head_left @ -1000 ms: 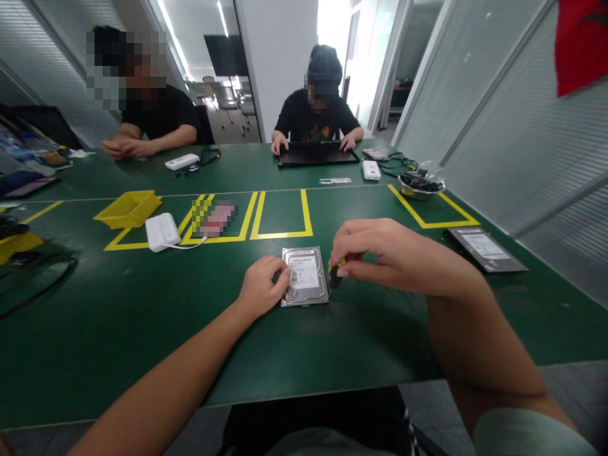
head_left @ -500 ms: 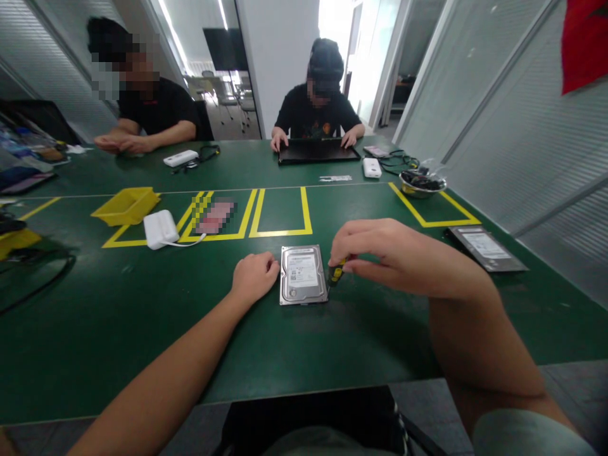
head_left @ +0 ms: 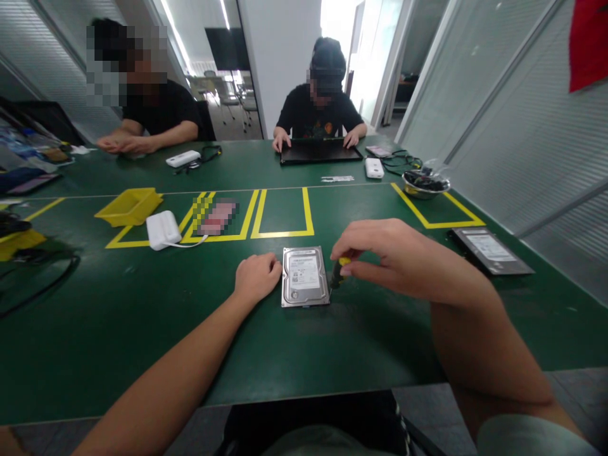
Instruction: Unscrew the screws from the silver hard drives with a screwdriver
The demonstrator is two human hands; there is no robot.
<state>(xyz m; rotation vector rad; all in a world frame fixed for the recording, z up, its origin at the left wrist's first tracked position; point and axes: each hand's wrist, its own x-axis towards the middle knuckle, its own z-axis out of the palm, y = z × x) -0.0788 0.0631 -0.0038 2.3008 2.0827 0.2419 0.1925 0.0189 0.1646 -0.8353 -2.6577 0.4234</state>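
A silver hard drive (head_left: 304, 278) with a white label lies flat on the green table before me. My left hand (head_left: 258, 276) rests at its left edge, fingers curled closed and pressed against the side. In my right hand (head_left: 380, 253) is a small black-and-yellow screwdriver (head_left: 337, 273), pinched by the handle between thumb and fingers. The screwdriver stands nearly upright, its tip pointing down at the lower right corner of the drive. Whether the tip sits in a screw is too small to tell.
Another hard drive (head_left: 491, 252) lies at the right. Behind it stands a metal bowl (head_left: 426, 185) of dark parts. A yellow bin (head_left: 129, 206) and a white power bank (head_left: 163, 229) are at left. Two people sit opposite, one holding a black panel (head_left: 320, 152).
The screwdriver handle has turned in my right fingers, its yellow part showing differently. My left hand and the drive keep their places; the whole view shifts slightly.
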